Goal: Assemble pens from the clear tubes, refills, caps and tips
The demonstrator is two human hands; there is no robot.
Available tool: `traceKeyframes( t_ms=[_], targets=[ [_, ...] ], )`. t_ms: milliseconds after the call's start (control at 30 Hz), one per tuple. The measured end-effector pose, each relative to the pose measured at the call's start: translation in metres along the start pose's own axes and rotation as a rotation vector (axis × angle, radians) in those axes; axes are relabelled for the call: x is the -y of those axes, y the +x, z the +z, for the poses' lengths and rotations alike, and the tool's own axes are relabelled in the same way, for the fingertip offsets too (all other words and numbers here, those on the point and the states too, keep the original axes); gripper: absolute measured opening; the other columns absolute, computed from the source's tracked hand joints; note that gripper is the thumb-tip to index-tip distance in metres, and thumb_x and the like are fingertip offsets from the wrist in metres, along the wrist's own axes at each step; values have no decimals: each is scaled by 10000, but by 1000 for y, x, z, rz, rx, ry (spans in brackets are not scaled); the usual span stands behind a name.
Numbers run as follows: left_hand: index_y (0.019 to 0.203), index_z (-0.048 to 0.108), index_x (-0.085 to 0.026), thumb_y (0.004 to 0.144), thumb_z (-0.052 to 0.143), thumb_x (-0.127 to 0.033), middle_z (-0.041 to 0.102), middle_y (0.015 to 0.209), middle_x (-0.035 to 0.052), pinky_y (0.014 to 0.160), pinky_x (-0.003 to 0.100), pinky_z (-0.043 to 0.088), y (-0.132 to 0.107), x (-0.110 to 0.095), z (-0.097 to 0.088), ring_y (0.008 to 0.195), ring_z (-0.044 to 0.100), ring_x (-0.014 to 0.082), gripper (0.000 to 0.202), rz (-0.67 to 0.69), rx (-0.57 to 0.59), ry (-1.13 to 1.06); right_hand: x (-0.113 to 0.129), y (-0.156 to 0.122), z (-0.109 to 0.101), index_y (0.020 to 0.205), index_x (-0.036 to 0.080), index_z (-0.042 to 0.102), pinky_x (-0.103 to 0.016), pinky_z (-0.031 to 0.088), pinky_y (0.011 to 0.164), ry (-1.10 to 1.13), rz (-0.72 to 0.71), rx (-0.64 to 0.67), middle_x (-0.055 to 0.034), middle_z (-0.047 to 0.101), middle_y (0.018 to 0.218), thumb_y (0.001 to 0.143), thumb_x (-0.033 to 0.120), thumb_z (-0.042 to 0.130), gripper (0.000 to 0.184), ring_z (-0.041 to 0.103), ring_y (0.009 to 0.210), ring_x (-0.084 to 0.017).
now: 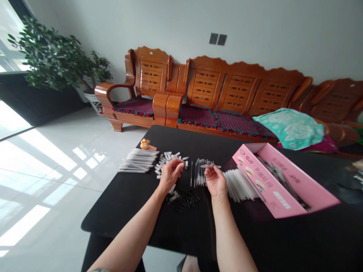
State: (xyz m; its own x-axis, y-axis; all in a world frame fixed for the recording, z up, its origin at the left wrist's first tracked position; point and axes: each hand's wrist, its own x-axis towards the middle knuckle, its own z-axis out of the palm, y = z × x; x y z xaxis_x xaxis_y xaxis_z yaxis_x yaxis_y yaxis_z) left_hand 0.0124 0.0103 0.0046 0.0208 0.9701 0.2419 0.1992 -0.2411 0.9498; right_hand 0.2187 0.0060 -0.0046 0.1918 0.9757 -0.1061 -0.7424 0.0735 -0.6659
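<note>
My right hand [216, 181] pinches a slim pale pen barrel [208, 166], held level above a row of thin pen refills [200, 175]. My left hand [171, 173] is closed, thumb against fingers, over a heap of short white tube pieces [168, 156]; whatever it grips is too small to make out. Beneath and between my forearms lies a pile of small black caps [189, 199]. Right of my right hand, many white tubes [241, 185] lie side by side. A stack of white pens with dark ends [138, 160] rests at the table's left.
A pink open box [265, 181] with dark contents stands on the black table [121, 206] at right. A small orange figurine [145, 144] sits by the far left edge. Behind are a wooden sofa [207, 83], a turquoise cloth [292, 128] and a potted plant [62, 56].
</note>
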Motion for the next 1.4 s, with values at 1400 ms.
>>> traceKeyframes(
  t_ms=[1400],
  targets=[
    [844,663,-108,652,815,-408,691,697,47,603,242,556,3,9,9,652,688,165,387,-284,155,-603,-14,-8,11,854,149,669,-284,614,621,-175,-42,162,-83,765,766,711,202,766,180,737,660,-197]
  ],
)
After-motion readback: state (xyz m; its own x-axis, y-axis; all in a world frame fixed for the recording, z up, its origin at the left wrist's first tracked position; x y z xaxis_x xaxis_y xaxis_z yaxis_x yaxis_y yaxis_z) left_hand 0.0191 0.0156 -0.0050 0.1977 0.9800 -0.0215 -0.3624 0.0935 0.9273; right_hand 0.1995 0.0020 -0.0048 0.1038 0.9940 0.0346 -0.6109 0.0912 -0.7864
